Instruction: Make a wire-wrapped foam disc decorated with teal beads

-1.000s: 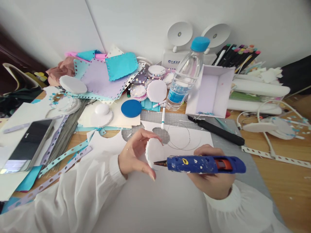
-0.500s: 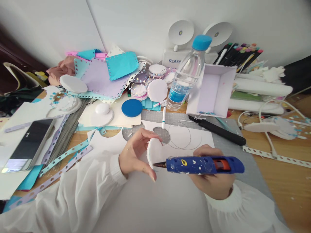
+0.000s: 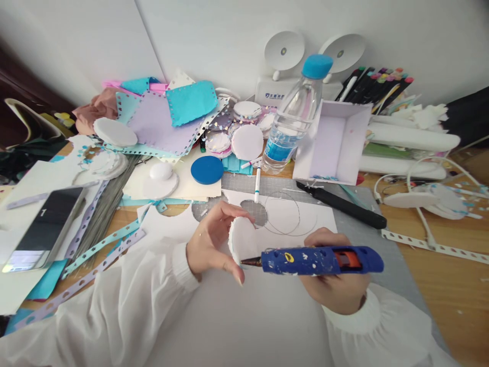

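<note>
- My L hand [image 3: 212, 244] is curled round the L rim of a white disc [image 3: 244, 237]: thumb low, other fingers partly behind. Disc is tipped up on edge, held over the middle of the worktop [image 3: 446, 275].
- My R hand [image 3: 332, 288] grips a blue glue gun [image 3: 301, 260] from below, its barrel pointing L. Nozzle [image 3: 252, 261] is at the disc's lower rim; can't tell if they're touching.
- Just past my hands I've a white sheet [image 3: 323, 216] w/ round cutouts & drawn circles, lying on a grey mat [image 3: 397, 290], mid worktop.
- Marker [image 3: 257, 184] lies by one cutout; black cutter [image 3: 344, 206] slants across the mat's far R part.
- Beyond, L of the marker: blue disc [image 3: 207, 169] on cream paper [image 3: 183, 188], w/ a small white dome [image 3: 160, 171] nearby.
- Twd the far edge, L to R: purple paper [image 3: 164, 125] in a pile, stacked trimmed discs [image 3: 247, 142], water bottle [image 3: 292, 122], box [image 3: 324, 142] w/ its hollow facing me, white rolls [image 3: 416, 137]. Twin lamp [image 3: 284, 51] is behind the bottle, pens [image 3: 376, 86] behind the box.
- L edge: phone [image 3: 44, 229] on papers, grey wires [image 3: 103, 214] & punched strips [image 3: 86, 295] just R of it.
- R edge: white cable [image 3: 422, 229] nr more discs [image 3: 435, 199].
</note>
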`<state>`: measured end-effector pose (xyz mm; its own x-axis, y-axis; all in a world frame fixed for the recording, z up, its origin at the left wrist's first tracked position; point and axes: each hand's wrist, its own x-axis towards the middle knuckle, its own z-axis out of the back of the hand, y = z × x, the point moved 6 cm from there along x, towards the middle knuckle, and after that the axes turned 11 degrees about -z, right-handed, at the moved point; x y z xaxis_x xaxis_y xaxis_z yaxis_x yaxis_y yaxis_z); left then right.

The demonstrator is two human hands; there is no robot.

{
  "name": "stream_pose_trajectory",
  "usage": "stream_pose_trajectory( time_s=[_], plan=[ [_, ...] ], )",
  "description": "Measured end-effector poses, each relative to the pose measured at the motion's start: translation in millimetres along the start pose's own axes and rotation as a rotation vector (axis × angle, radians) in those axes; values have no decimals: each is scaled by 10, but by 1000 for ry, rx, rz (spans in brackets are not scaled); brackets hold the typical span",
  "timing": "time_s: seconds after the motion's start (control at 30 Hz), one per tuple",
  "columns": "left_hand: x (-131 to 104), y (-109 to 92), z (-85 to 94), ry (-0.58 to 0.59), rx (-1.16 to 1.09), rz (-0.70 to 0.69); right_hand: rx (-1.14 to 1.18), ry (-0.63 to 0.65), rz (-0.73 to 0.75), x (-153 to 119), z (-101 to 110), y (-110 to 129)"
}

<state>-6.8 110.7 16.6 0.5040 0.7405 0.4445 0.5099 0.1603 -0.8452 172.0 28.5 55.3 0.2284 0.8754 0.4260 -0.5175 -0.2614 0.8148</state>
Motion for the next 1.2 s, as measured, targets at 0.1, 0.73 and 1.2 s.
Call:
stream_pose_trajectory(
  time_s=[0.1, 0.73, 1.2],
  plan=[
    [-1, -1, 2, -6, -16, -4, 2, 6, -6, -1, -1, -8],
    [45, -47, 6, -32, 1, -29, 6, -11, -3, 5, 35, -28],
    [27, -35, 52, -70, -38, 49, -221, -73, 60, 56, 88, 64]
  ],
)
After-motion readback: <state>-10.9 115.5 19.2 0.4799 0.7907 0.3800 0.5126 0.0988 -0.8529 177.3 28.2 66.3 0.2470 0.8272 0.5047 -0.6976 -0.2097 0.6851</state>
